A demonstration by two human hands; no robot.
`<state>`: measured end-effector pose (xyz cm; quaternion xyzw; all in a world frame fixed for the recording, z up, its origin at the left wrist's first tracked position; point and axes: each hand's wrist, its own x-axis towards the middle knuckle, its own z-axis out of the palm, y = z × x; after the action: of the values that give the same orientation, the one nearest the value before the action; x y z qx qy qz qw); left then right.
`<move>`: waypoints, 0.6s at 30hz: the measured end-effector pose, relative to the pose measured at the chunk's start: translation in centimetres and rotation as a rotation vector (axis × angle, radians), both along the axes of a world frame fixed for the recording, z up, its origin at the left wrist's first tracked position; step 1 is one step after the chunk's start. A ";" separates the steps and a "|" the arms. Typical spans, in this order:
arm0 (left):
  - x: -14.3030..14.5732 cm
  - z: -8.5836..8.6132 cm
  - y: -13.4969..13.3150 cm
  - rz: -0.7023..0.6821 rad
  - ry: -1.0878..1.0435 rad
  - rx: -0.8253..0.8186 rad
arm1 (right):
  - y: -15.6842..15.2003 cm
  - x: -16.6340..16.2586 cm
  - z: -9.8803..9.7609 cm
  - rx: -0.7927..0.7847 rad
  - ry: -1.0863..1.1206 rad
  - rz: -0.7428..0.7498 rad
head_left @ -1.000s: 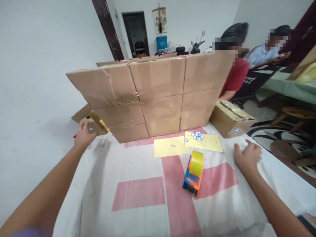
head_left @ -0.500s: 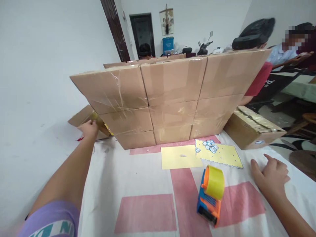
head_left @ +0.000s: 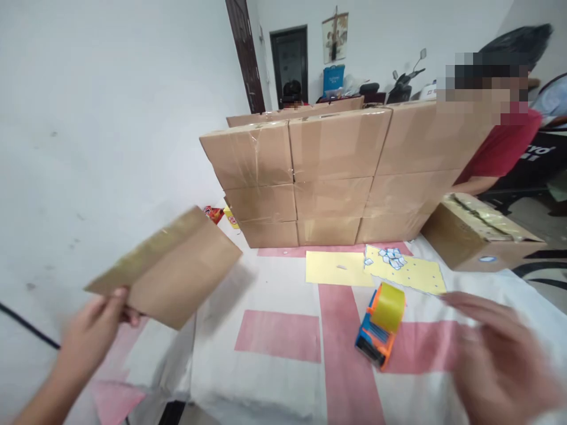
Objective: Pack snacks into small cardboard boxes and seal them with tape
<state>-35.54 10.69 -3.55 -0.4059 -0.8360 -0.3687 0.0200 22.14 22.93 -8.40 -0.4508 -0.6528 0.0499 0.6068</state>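
Note:
My left hand (head_left: 100, 319) grips a brown cardboard box (head_left: 183, 268) by its near left corner, fingers closed on the edge. The box is tilted and held above the left side of the table, with shiny tape along its upper panel; whether it is folded flat I cannot tell. My right hand (head_left: 500, 348) is blurred over the right side of the table, fingers stretched out and holding nothing. To its left lies a blue and orange tape dispenser (head_left: 374, 342) with a roll of yellow tape (head_left: 388, 308).
Stacked cardboard boxes (head_left: 332, 171) form a wall across the back. Another taped box (head_left: 482, 236) sits at right. Yellow sheets (head_left: 325, 268) lie before the wall, one bearing small white pieces (head_left: 392, 258). Red packaging (head_left: 214, 213) is at left. A person in red (head_left: 500, 144) is behind.
My left hand has brought the cardboard box from beside the stacked wall toward me. My right hand has moved nearer and blurred. The view has shifted left.

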 end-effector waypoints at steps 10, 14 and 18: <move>7.2 -6.9 -2.0 -0.968 -0.021 0.035 | 0.8 -16.6 -4.9 -0.464 -0.262 0.865; 7.3 -3.7 -0.2 -1.159 0.321 -0.261 | 0.9 -17.1 -7.6 -0.435 -0.142 0.924; 6.7 -1.5 1.7 -1.169 0.506 -0.446 | 0.9 -17.8 -9.8 -0.397 -0.076 0.900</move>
<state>-28.84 12.37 -5.09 -0.8597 -0.5047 -0.0310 -0.0721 4.35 23.81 -18.23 -0.2324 -0.7822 0.4142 0.4032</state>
